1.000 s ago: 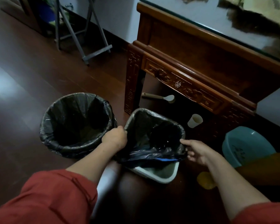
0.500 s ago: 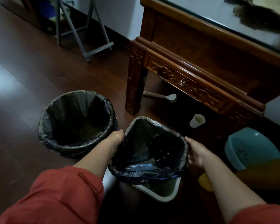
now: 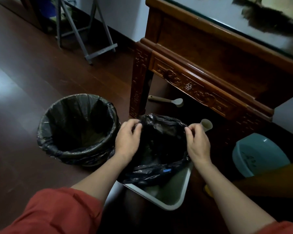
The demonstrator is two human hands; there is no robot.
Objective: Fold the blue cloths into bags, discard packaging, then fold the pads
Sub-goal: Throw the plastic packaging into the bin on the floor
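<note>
Since the left grip (image 3: 128, 141) and the right grip (image 3: 198, 142) slid from the sides of the black bin bag (image 3: 159, 132) to its far edge, each now pinches it tight. It sags between them over the white bin (image 3: 169, 191). I think it can soon take packaging.

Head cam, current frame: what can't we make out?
- Bag contents: head view, the interior is too dark; the left hand and right hand gripping its rim cover part.
- White bin: mostly hidden under the bag.
- Tabletop: cut off by the top and right edges, blurred.
- Yellow thing: mostly behind the right arm.
- Basin: near side hidden by a brown object.
</note>
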